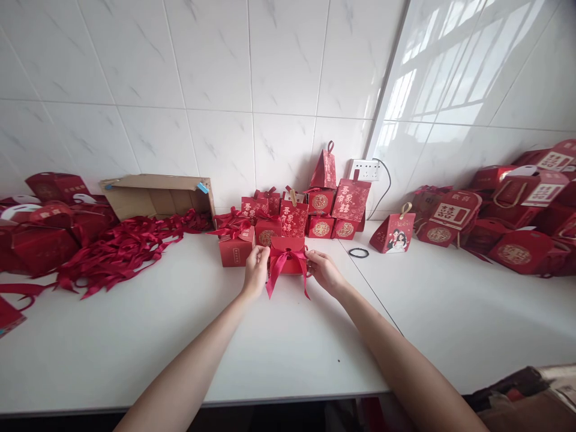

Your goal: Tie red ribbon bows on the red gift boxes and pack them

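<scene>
A small red gift box (294, 266) with a ribbon bow (287, 257) on its front is between my two hands, in front of a group of similar boxes. My left hand (257, 270) closes its fingers at the box's left side. On the opposite side my right hand (323, 270) pinches the right edge. The bow's two tails hang down the front. Just left of my left hand stands another red box (236, 248), also topped with a bow. Behind the held box are patterned red boxes (293, 221) with gold lettering.
Loose red ribbons (121, 249) lie heaped at the left, before a cardboard box (157, 204) on its side. Red boxes pile up at far left (40, 240) and far right (517, 252). A black ring (359, 253) and a triangular box (396, 234) sit right of my hands.
</scene>
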The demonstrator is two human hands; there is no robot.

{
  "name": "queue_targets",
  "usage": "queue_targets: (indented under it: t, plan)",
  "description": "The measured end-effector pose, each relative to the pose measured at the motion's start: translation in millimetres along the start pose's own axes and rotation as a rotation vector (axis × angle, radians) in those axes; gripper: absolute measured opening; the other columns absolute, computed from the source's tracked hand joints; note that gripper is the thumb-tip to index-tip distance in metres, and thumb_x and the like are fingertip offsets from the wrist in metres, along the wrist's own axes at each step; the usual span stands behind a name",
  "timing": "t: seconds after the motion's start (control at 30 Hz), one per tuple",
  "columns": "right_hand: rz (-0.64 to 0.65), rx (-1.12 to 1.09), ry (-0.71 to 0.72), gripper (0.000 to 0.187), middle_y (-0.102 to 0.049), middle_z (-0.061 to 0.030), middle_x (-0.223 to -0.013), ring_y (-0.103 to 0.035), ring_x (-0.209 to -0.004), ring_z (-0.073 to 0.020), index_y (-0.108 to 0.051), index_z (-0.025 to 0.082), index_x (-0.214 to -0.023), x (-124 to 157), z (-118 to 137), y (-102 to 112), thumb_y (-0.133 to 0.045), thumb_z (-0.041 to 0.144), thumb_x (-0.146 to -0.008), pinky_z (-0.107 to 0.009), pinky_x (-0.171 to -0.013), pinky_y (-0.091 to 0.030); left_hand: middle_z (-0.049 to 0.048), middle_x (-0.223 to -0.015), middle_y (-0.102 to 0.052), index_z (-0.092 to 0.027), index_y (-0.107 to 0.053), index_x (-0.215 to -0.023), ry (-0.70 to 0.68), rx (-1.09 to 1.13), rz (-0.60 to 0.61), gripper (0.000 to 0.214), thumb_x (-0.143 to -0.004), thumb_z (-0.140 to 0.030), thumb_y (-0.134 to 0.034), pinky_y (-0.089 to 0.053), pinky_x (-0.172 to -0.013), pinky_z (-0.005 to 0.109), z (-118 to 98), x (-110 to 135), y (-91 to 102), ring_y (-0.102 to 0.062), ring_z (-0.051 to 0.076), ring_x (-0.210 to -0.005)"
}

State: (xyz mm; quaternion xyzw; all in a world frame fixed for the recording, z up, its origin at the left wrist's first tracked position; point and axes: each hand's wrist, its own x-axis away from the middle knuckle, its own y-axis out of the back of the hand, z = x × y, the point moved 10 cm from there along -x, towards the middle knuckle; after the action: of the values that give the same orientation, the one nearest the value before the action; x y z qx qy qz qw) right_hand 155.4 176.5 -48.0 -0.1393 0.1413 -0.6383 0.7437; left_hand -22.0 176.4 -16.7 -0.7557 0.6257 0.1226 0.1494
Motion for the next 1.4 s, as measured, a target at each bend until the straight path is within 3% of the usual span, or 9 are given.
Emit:
queue_targets:
  t: [0.8, 1.03, 1.4]
  plan:
    - [-0.003, 0.009, -0.003, 0.039, -0.045, 0.003, -0.055, -0.038, -0.049, -0.0093, -0.046, 0.018, -0.06, 0, 0, -1, -0.074, 0.044, -0.053, -0.025, -0.048, -0.023, -0.0036, -0.057, -0.041, -0.019, -0.049, -0.064, -0.005, 0.004, -0.035, 0.031, -0.074, -0.047, -0.054, -0.032, -0.055, 0.022, 3, -2, 4.3, -0.038, 0.011, -0.055]
    - [-0.005, 0.0, 0.0, 0.037, -0.047, 0.0025, -0.056, -0.04, -0.05, -0.0095, -0.047, 0.018, -0.06, 0, 0, 0, -0.074, 0.043, -0.055, -0.025, -0.049, -0.023, -0.0016, -0.062, -0.05, -0.019, -0.047, -0.065, 0.01, 0.047, -0.009, 0.036, -0.078, -0.053, -0.045, -0.038, -0.059, 0.023, 7, -3, 1.2, -0.048, 0.013, -0.059]
    - [-0.004, -0.014, 0.001, 0.038, -0.049, 0.002, -0.057, -0.042, -0.052, -0.0094, -0.049, 0.017, -0.06, 1, 1, -2, -0.075, 0.043, -0.054, -0.025, -0.049, -0.025, -0.0055, -0.054, -0.036, -0.019, -0.045, -0.062, -0.004, -0.038, -0.014, 0.034, -0.073, -0.049, -0.056, -0.03, -0.053, 0.022, -3, 0, 0.2, -0.035, 0.009, -0.052]
